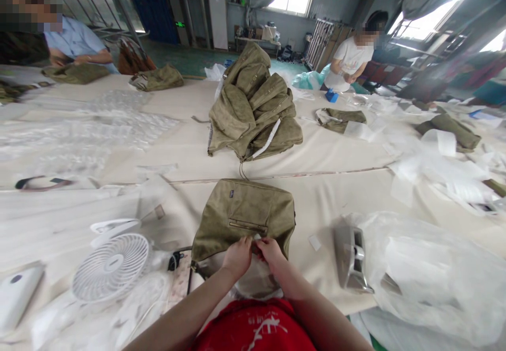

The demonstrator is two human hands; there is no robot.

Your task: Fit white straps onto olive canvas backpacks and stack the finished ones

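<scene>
An olive-green bag (253, 203) lies flat on the pale table just in front of me, with a small dark label and a zipped pocket. Over its near edge, below the zip, my left hand (240, 255) and my right hand (269, 250) are close together with fingers pinched. Between the fingertips a bit of whitish material shows, too small to identify. A pale lining or sheet (256, 278) spreads under my wrists at the bag's near side.
A heap of olive bags (253, 108) stands beyond. A white fan (113, 267) is at left, a metal tape dispenser (351, 259) and plastic wrapping (430, 266) at right. Two people (79, 42) (350, 61) stand across the table (332, 182).
</scene>
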